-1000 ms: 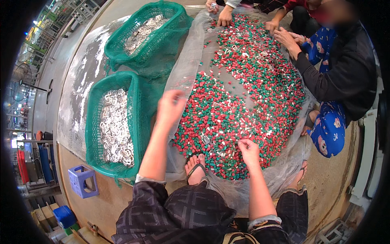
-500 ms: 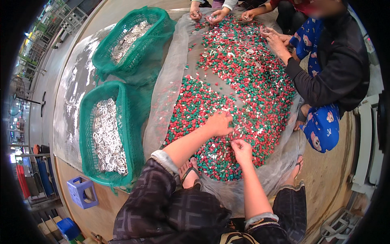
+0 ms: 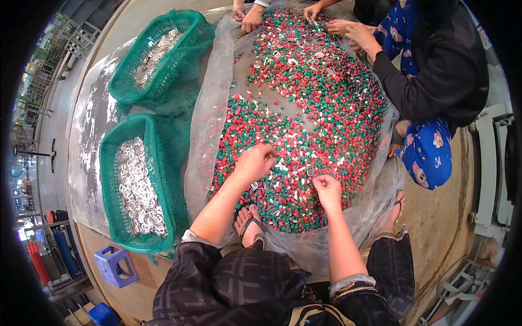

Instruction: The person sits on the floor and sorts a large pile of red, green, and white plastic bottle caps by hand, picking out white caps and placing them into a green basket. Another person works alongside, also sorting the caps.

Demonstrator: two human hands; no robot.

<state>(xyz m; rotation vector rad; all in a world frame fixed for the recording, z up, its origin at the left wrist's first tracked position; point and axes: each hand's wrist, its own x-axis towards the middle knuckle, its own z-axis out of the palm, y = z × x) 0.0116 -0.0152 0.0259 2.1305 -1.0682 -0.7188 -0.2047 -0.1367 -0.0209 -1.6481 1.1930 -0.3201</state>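
Note:
A wide heap of small red, green and white pebble-like pieces (image 3: pixel 304 125) lies on a sheer white mesh cloth (image 3: pixel 202 130). My left hand (image 3: pixel 255 163) is over the near left of the heap, fingers curled together; whatever they hold is hidden. Just below it, a silvery buckle (image 3: pixel 254 186) rests among the pieces. To its right, my right hand (image 3: pixel 328 190) is closed in a pinch, with a small metal buckle (image 3: pixel 310 170) at its fingertips. More loose buckles, such as a pale one (image 3: pixel 277 55), lie scattered farther up the heap.
Two green net-lined baskets (image 3: pixel 109 179) with metal buckles stand on the left. A purple stool (image 3: pixel 116 266) is at lower left. At right crouches a co-worker in a black top (image 3: pixel 435 81), hands over the heap; other people's hands (image 3: pixel 252 19) reach in from the far edge.
My left hand has moved left, away from my right hand, which stays in a pinch. A buckle now shows at the right fingertips. The far co-workers' hands have shifted, and the view has turned slightly.

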